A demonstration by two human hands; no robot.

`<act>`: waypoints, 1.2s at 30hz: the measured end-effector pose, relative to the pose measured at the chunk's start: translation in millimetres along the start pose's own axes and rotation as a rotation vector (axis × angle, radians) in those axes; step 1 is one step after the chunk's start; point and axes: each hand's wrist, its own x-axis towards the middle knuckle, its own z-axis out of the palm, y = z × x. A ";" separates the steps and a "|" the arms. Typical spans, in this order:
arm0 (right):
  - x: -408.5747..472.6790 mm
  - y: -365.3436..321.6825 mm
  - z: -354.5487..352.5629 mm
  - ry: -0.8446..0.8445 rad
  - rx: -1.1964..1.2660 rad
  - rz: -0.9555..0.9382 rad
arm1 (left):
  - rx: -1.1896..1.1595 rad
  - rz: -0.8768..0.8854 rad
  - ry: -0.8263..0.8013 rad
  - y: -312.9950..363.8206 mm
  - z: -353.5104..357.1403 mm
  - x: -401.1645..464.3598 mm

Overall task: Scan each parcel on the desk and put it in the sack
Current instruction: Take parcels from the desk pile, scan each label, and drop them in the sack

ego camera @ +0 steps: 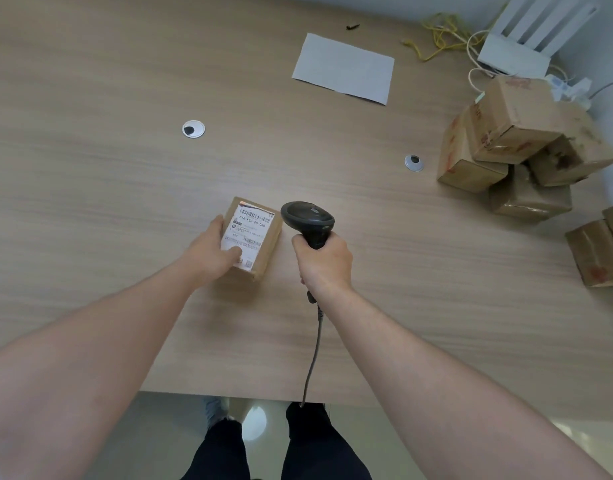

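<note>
The parcel sits label-up near the worktop's front edge; the left hand clamps its near side, probably to steady it; the right hand wraps the scanner, aimed at the barcode; more parcels wait by the right edge.

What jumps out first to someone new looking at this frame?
Mid-desk, the right hand grips a black barcode scanner aimed at a small labelled parcel, which the left hand holds on the desk. A heap of brown boxes sits at the right edge.
</note>
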 end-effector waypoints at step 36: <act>-186.4 -108.1 56.2 -0.396 -0.207 -0.637 | 0.323 -0.154 0.810 -22.4 -113.0 -253.4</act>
